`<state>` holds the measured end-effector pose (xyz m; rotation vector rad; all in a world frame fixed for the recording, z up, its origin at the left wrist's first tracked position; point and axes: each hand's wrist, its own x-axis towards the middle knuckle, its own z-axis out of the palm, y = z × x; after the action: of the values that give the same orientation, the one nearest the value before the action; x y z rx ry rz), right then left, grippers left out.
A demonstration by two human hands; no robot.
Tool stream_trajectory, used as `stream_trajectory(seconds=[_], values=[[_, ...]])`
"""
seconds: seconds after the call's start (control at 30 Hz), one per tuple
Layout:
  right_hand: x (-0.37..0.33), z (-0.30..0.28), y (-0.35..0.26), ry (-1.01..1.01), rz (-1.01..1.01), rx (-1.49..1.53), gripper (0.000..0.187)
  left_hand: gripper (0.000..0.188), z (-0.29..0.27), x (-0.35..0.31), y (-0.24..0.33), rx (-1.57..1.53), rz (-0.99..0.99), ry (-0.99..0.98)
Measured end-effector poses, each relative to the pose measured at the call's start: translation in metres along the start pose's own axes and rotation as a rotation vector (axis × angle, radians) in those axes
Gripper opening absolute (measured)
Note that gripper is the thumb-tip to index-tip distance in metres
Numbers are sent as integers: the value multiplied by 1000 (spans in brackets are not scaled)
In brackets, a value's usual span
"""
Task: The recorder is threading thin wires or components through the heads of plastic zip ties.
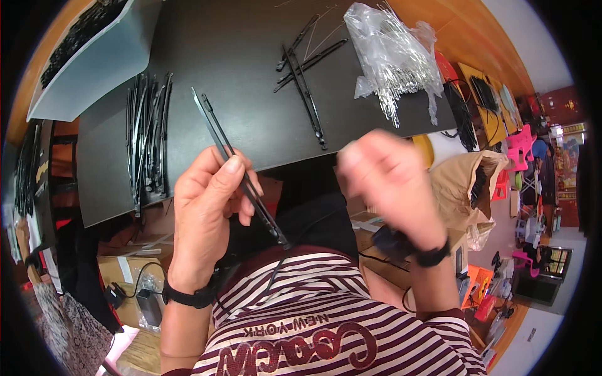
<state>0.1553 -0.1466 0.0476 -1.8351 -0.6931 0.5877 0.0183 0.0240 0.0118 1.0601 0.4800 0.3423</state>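
Note:
Between the thumb and fingers of my left hand, a long thin black strip is held at a slant. Its far end splits into two narrow prongs over the table edge, while its near end points toward my striped shirt. My right hand is raised at the table's front edge, apart from the strip. Motion smears its fingers, so I cannot tell whether anything is in them. Several similar black strips lie crossed on the table beyond my hands. A bundle of more strips lies at the left.
The dark table bears a clear plastic bag of thin silver wires at the far right. A pale bin of black pieces is at the far left. Below stand a brown paper bag and a cardboard box.

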Motion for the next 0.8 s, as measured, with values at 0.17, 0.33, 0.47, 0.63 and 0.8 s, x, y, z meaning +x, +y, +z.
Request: stream_trajectory(seconds=[0.17,0.33,0.47,0.63,0.8], values=[[44,-102,29,233,-43,-590,21,20,3,2,-6,21,-32,-36],[86,-110,38,107,37,-904,25,20,4,-3,-6,67,-19,-15],[99,-115,38,81,158,-932,24,19,2,-5,-8,87,-20,6],[94,-113,24,68,261,-708,22,18,0,-5,-11,98,-40,18],[83,-120,22,52,288,-609,19,18,0,-5,-14,137,-18,7]])
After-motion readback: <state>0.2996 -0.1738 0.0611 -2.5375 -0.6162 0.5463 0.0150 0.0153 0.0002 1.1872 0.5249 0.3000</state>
